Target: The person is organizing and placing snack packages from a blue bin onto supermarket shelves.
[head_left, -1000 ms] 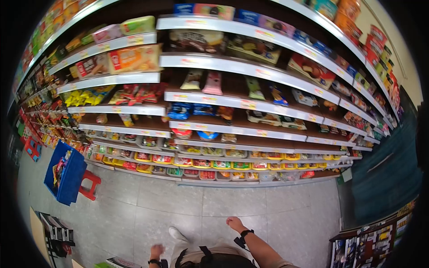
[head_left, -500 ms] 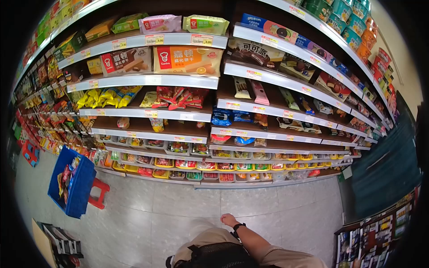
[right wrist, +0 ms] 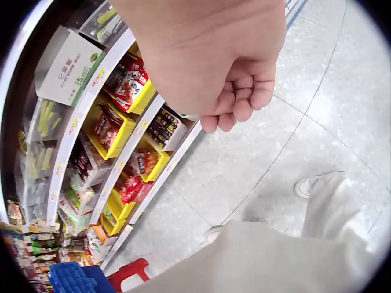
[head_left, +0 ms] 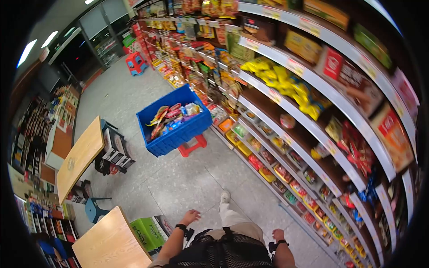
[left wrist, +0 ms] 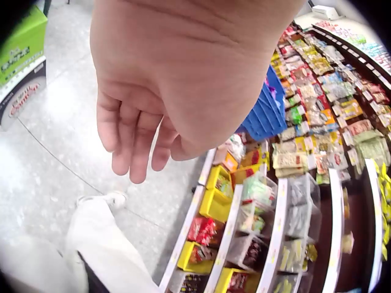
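My left hand (head_left: 191, 217) hangs over the floor beside my leg, holding nothing. In the left wrist view its fingers (left wrist: 130, 143) point down, relaxed and nearly straight. At my other side is my right hand (head_left: 278, 234), also holding nothing; its fingers (right wrist: 243, 101) are loosely curled in the right wrist view. A blue crate (head_left: 181, 136) full of colourful snack packets (head_left: 172, 117) stands ahead on a red stool (head_left: 193, 146). Snack shelves (head_left: 313, 85) run along my right.
To the left are two wooden tabletops (head_left: 109, 241), a blue-green stool (head_left: 94, 210) and a green box (head_left: 147, 233). Grey tiled floor (head_left: 165, 183) runs forward past the crate towards a red and blue stool (head_left: 136, 63). One white shoe (head_left: 225, 196) is forward.
The view has swung left from facing the shelves to looking along the aisle, so the crate appears nearer the middle. My left hand, out of view half a second ago, shows again.
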Demonstrator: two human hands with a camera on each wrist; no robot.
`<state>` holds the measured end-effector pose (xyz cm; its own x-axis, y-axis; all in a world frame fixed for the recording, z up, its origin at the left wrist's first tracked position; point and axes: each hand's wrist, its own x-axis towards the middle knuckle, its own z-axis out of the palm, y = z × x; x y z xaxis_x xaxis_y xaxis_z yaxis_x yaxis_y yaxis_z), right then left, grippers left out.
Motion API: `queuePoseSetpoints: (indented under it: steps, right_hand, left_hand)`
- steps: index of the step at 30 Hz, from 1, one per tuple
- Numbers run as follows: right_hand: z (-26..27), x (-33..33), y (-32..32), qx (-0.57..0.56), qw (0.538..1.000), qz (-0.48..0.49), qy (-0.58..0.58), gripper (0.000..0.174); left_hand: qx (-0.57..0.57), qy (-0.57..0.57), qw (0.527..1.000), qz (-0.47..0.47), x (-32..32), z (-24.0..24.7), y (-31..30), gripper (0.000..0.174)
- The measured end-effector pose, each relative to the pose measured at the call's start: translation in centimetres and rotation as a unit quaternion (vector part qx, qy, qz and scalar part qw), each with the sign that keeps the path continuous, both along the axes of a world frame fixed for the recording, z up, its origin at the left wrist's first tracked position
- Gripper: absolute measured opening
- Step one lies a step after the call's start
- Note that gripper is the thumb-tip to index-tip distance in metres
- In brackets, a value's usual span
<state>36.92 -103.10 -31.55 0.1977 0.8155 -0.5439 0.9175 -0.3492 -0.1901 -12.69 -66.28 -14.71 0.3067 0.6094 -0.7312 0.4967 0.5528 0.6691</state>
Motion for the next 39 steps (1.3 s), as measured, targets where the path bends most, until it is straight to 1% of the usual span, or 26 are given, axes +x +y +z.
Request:
queuePoseSetpoints:
  steps: [1, 2, 3, 4, 5, 6, 7, 8, 9, 10, 11, 13, 15, 19, 20, 21, 22, 24, 26, 28, 31, 33, 34, 36, 38, 39]
  right_hand:
    - [-0.8, -0.4, 1.9, -0.034, 0.999, -0.017, 0.021, 0.008]
    - [-3.0, -0.1, 3.4, -0.055, 0.984, -0.135, 0.104, 0.008]
    - [-5.4, -0.3, 4.8, -0.049, 0.912, -0.330, 0.238, 0.013]
    - [-5.9, -0.1, 6.7, -0.007, 0.765, -0.497, 0.409, 0.018]
    - [-5.3, -1.4, 11.0, -0.100, 0.949, -0.229, 0.191, 0.018]
    - [-4.2, -1.3, 15.2, -0.069, 0.887, -0.357, 0.283, 0.018]
    - [-5.8, -1.6, 19.3, -0.054, 0.934, -0.289, 0.203, 0.019]
    - [-0.4, -2.1, 25.6, -0.003, 0.991, 0.127, -0.035, 0.021]
    - [2.7, -2.3, 30.8, 0.043, 0.987, 0.147, -0.036, 0.021]
    - [3.2, -2.7, 35.1, 0.088, 0.975, -0.136, 0.152, 0.021]
    - [7.7, -4.3, 40.2, 0.159, 0.949, -0.217, 0.164, 0.022]
    - [11.2, -5.1, 49.1, 0.173, 0.936, -0.220, 0.216, 0.022]
    - [13.2, -5.3, 55.9, 0.128, 0.873, -0.308, 0.357, 0.023]
    - [16.2, -7.4, 66.5, 0.125, 0.818, -0.389, 0.405, 0.016]
    - [16.3, -8.4, 68.9, 0.166, 0.633, -0.511, 0.557, 0.017]
    - [17.1, -9.6, 70.5, 0.197, 0.402, -0.600, 0.663, 0.018]
    - [17.8, -11.1, 72.7, 0.199, 0.399, -0.609, 0.656, 0.018]
    - [21.4, -16.1, 78.3, 0.208, 0.461, -0.567, 0.651, 0.018]
    - [22.5, -20.6, 82.6, 0.157, 0.475, -0.582, 0.641, 0.019]
    - [22.7, -24.4, 86.1, 0.126, 0.492, -0.583, 0.634, 0.018]
    - [24.7, -28.2, 90.6, 0.093, 0.538, -0.540, 0.640, 0.015]
    - [26.1, -29.4, 93.1, 0.100, 0.560, -0.538, 0.622, 0.014]
    - [26.9, -29.9, 94.4, 0.107, 0.586, -0.523, 0.610, 0.013]
    - [28.5, -30.8, 97.2, 0.119, 0.591, -0.524, 0.601, 0.013]
    - [28.9, -31.4, 98.6, 0.133, 0.599, -0.521, 0.593, 0.013]
    - [28.9, -31.6, 98.7, 0.137, 0.632, -0.503, 0.573, 0.014]
  left_hand:
    - [-0.013, 0.012, 1.000, 0.017, -2.1, 0.4, 2.1, 0.033]
    - [-0.044, 0.062, 0.997, 0.029, -4.0, 0.8, 4.5, 0.032]
    - [-0.081, 0.080, 0.992, 0.059, -6.6, 1.5, 6.9, 0.031]
    - [-0.106, 0.061, 0.984, 0.128, -10.0, 0.4, 8.8, 0.030]
    - [-0.081, 0.122, 0.976, 0.164, -12.1, 0.8, 10.6, 0.030]
    - [-0.046, 0.138, 0.965, 0.217, -13.8, 0.9, 11.8, 0.029]
    - [-0.024, 0.098, 0.958, 0.270, -17.4, -1.5, 13.7, 0.029]
    - [-0.001, 0.058, 0.945, 0.322, -20.3, -3.8, 15.5, 0.029]
    - [0.029, 0.056, 0.924, 0.376, -19.8, -2.4, 16.3, 0.029]
    - [0.059, 0.055, 0.900, 0.429, -18.6, 0.3, 18.3, 0.029]
    - [0.050, 0.060, 0.900, 0.429, -18.3, 1.5, 20.2, 0.029]
    - [0.062, 0.072, 0.910, 0.404, -17.6, 3.4, 25.0, 0.028]
    - [0.104, 0.075, 0.919, 0.372, -16.0, 5.8, 30.3, 0.027]
    - [0.172, 0.039, 0.924, 0.341, -13.6, 6.8, 44.7, 0.023]
    - [0.190, 0.031, 0.921, 0.339, -13.2, 6.3, 48.5, 0.023]
    - [0.211, 0.022, 0.918, 0.335, -12.8, 5.4, 52.0, 0.023]
    - [0.232, 0.014, 0.914, 0.332, -12.5, 4.5, 55.4, 0.023]
    - [0.187, 0.012, 0.916, 0.355, -12.1, 1.3, 61.6, 0.020]
    - [0.251, 0.204, 0.918, 0.230, -12.9, -4.2, 67.8, 0.023]
    - [0.274, 0.258, 0.914, 0.153, -11.1, -3.2, 72.2, 0.029]
    - [0.183, 0.262, 0.946, 0.059, -12.0, -8.6, 77.4, 0.034]
    - [-0.055, 0.145, 0.985, 0.073, -10.7, -8.8, 79.2, 0.041]
    - [-0.060, 0.148, 0.985, 0.062, -10.3, -9.1, 79.9, 0.041]
    - [-0.126, 0.095, 0.971, 0.180, -9.9, -10.9, 81.0, 0.051]
    - [-0.150, 0.101, 0.971, 0.155, -10.2, -11.2, 82.8, 0.055]
    - [-0.168, 0.072, 0.968, 0.171, -10.3, -10.4, 82.8, 0.054]
